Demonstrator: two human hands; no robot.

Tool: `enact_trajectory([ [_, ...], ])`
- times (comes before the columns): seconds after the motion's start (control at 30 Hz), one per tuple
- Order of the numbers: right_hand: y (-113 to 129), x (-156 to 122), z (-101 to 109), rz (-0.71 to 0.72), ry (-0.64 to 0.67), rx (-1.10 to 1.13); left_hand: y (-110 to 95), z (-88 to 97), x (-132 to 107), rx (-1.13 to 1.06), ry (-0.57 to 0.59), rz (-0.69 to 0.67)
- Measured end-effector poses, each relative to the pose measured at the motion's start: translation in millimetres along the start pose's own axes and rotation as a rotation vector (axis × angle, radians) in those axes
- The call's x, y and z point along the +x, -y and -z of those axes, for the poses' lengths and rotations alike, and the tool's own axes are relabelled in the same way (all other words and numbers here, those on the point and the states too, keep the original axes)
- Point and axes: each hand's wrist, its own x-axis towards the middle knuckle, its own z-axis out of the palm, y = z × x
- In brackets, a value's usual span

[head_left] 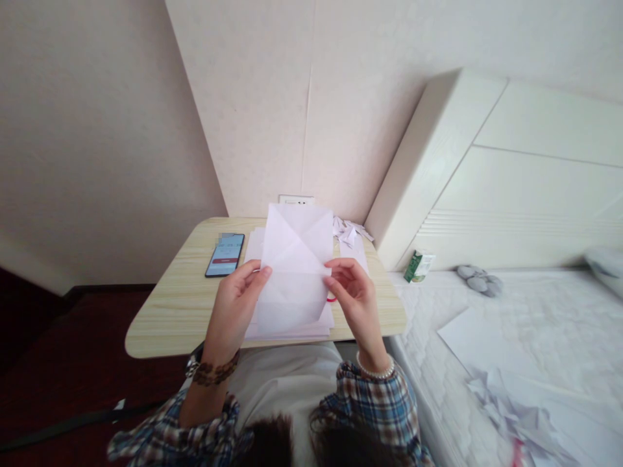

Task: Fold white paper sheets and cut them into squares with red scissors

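Observation:
A white sheet of paper (296, 259) with diagonal crease lines across its upper part is held up over the small table. My left hand (238, 298) pinches its left edge between thumb and fingers. On the opposite edge, my right hand (354, 295) grips the sheet the same way. Beneath it lies a stack of white paper (292, 332), mostly covered by the held sheet. A bit of something red (331, 299) peeks out beside my right hand; its kind is hidden.
A phone (224, 255) lies left on the wooden table (168, 308). Folded paper pieces (348, 230) sit at its back right. On the bed (428, 337) to the right are a green-white box (419, 266), a grey fuzzy item (479, 281) and more folded paper (523, 415).

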Motion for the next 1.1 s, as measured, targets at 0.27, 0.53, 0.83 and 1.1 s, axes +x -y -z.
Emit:
enact_trajectory([
  [0.27,1.4,0.0,-0.7,0.018,0.009,-0.033,-0.2,1.1,-0.9,0.022,-0.013,-0.002],
  [0.53,0.3,-0.7,-0.8,0.013,0.001,-0.004,4.1,3.0,-0.4,0.036,-0.033,0.010],
  [0.83,3.3,-0.8,0.6,0.003,-0.013,0.015,2.8,4.1,-0.4,0.128,-0.066,-0.021],
  [1.1,5.0,-1.8,0.1,0.014,-0.024,0.046,2.6,5.0,-0.6,0.148,-0.066,-0.042],
])
